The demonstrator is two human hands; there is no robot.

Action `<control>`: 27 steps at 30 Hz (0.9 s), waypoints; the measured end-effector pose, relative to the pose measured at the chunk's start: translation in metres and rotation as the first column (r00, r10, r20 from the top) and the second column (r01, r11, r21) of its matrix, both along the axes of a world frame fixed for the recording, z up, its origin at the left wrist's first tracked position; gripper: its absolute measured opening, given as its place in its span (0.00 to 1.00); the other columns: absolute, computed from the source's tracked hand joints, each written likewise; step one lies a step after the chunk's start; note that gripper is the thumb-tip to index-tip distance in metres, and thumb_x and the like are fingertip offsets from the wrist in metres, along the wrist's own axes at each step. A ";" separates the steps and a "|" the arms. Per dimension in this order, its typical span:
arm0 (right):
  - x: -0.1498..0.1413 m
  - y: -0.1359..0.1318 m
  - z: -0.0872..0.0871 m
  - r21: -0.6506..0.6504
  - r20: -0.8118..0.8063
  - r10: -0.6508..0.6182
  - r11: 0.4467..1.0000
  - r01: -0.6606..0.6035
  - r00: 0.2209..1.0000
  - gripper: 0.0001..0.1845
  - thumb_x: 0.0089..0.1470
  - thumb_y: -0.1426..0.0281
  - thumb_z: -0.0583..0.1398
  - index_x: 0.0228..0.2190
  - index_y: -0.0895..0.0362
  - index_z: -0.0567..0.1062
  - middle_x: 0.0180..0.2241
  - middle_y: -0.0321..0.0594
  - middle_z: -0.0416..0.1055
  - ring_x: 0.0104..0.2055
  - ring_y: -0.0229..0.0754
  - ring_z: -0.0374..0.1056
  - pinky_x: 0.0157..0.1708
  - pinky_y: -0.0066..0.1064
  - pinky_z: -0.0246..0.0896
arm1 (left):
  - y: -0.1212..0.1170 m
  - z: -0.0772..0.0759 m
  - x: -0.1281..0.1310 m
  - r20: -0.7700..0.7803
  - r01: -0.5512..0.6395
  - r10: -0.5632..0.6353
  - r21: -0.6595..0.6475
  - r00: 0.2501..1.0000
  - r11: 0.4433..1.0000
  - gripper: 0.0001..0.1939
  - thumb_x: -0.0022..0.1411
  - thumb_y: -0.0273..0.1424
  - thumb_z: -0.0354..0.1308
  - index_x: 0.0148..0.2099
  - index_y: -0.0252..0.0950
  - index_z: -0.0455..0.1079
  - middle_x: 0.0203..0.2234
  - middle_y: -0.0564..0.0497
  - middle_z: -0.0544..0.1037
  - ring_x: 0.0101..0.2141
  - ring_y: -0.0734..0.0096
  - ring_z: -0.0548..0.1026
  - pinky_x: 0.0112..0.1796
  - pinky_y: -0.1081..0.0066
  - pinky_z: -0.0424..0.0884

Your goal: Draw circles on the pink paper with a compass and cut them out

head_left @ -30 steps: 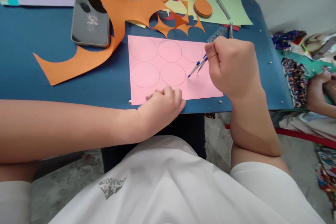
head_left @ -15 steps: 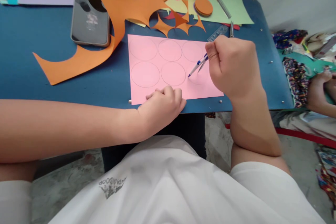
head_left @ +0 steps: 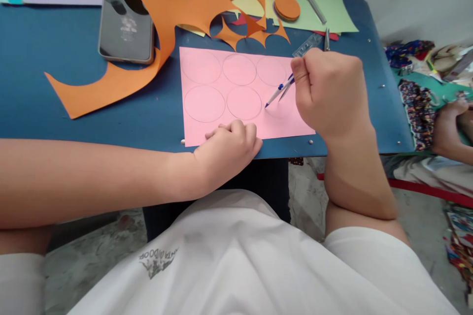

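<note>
A sheet of pink paper [head_left: 221,130] lies near the table's front edge, with several thin circles drawn on it. Over its lower edge rests my left hand [head_left: 231,150], fingers curled and pressed on the sheet; what its fingertips do underneath is hidden. My right hand [head_left: 328,91] is closed around the top of a drawing compass [head_left: 275,94], hiding that end. The compass is tilted, and its white and blue pen leg points down at the paper by a faint arc at the lower right. Its second, thin leg stands close beside the pen.
Orange paper scraps [head_left: 111,91] curl around a black phone [head_left: 125,22]. Behind lie orange discs [head_left: 287,7], a light green sheet [head_left: 332,12], a clear ruler [head_left: 306,45] and scissors [head_left: 327,39]. Another person's arm [head_left: 449,128] shows at the right.
Almost nothing differs. Both hands and the compass keep nearly the same place over the pink paper, while the whole view has shifted slightly.
</note>
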State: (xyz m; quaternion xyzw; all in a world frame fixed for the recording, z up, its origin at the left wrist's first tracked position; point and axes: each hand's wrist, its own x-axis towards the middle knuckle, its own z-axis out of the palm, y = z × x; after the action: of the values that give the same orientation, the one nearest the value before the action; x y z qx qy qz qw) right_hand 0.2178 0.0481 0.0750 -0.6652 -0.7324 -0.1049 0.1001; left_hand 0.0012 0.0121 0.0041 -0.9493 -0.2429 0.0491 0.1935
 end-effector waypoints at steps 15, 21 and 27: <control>0.036 0.028 -0.025 0.164 -0.165 -0.017 0.985 0.044 0.986 0.21 0.73 0.50 0.44 0.28 0.44 0.48 0.26 0.47 0.69 0.31 0.52 0.64 0.39 0.48 0.58 | -0.001 0.000 0.002 0.002 -0.023 0.023 0.000 1.000 1.000 0.21 0.67 0.09 0.60 0.54 0.37 0.79 0.41 0.43 0.80 0.36 0.53 0.80 0.26 0.64 0.70; 0.054 0.030 -0.030 0.211 -0.227 -0.027 0.974 0.077 0.974 0.23 0.71 0.47 0.43 0.26 0.42 0.49 0.24 0.46 0.66 0.28 0.49 0.58 0.36 0.49 0.54 | 0.002 0.016 0.005 -0.088 -0.017 0.011 -0.063 0.996 0.998 0.24 0.66 0.09 0.58 0.56 0.37 0.80 0.37 0.44 0.80 0.30 0.57 0.76 0.23 0.66 0.64; 0.061 0.029 -0.031 0.196 -0.252 -0.043 0.976 0.094 0.967 0.24 0.71 0.46 0.43 0.25 0.43 0.50 0.22 0.43 0.60 0.27 0.49 0.56 0.36 0.48 0.53 | 0.005 0.027 0.005 -0.157 0.015 -0.027 -0.081 0.987 0.997 0.26 0.65 0.07 0.54 0.54 0.36 0.81 0.36 0.44 0.80 0.30 0.58 0.76 0.21 0.68 0.63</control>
State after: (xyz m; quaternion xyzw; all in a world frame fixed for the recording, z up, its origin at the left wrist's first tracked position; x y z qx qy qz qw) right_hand 0.2789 0.0776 0.0436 -0.6841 -0.6759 -0.1006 0.2549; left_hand 0.0062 0.0170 0.0313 -0.9519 -0.2146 0.1318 0.1747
